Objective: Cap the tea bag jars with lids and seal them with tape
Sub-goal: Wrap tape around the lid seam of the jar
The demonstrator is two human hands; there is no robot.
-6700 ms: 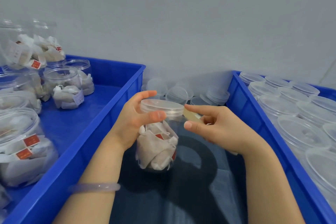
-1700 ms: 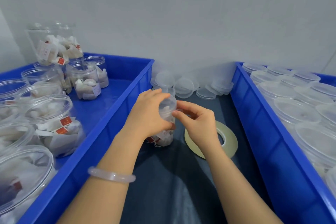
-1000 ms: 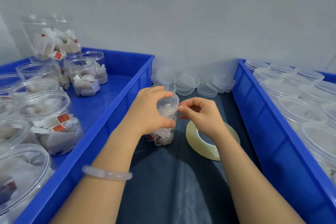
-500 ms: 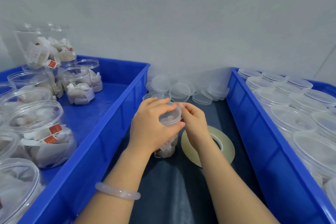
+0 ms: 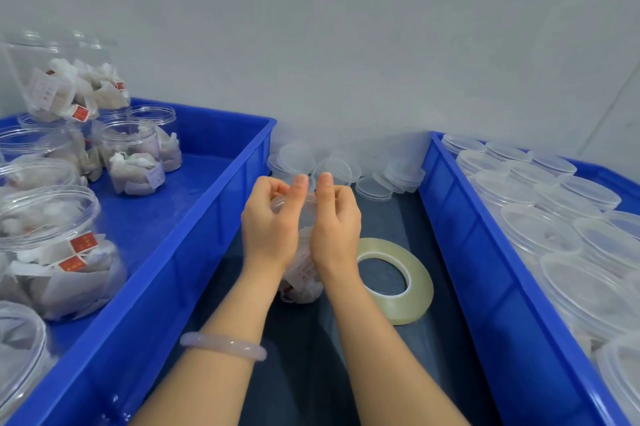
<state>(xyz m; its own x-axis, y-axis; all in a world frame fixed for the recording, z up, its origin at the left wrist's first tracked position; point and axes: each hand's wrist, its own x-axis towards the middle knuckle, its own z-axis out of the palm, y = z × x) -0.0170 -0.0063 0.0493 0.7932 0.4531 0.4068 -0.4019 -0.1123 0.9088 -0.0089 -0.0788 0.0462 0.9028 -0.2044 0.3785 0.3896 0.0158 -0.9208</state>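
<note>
My left hand and right hand both curled round clear capped jar, white tea bags inside; jar mid-worktop; tape roll flat just right.

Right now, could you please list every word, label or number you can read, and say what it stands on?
Nothing is legible.
Small red paper tags in the left blue plastic crate: too blurred to read.
White paper label there: faint marks, unreadable.
Pink print inside the middle clear plastic jar: blurred.
</note>
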